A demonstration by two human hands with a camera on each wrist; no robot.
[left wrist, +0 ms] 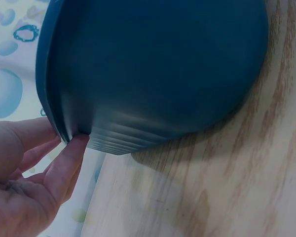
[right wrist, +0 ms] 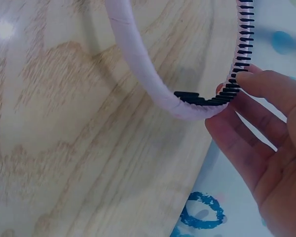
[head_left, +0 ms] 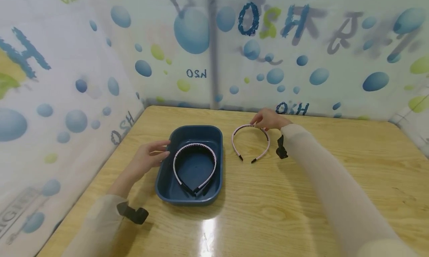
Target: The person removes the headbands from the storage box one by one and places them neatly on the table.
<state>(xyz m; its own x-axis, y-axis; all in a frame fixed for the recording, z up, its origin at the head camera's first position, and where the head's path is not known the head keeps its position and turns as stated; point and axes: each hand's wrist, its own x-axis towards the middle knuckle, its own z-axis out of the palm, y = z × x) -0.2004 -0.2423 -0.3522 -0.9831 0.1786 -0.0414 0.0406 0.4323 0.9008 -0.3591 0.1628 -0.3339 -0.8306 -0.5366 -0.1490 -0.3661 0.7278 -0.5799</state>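
My right hand (head_left: 269,119) pinches a pale pink headband (head_left: 233,139) by its curved top, to the right of a blue plastic basin (head_left: 162,190). In the right wrist view, the thumb lies against the headband's black inner teeth (right wrist: 244,45) and the fingers bear on its outside. Black tips finish both ends of the band. More headbands (head_left: 175,167), pink and black and overlapping, lie inside the basin. At the basin's left side, my left hand (head_left: 151,156) grips the rim (left wrist: 43,89) between thumb and fingers.
The basin stands on a light wood-grain table (head_left: 285,197). White curtain-like walls (head_left: 161,56) printed with blue and green dots rise along the table's back and left edges. A black strap with a small block (head_left: 132,213) is on each wrist.
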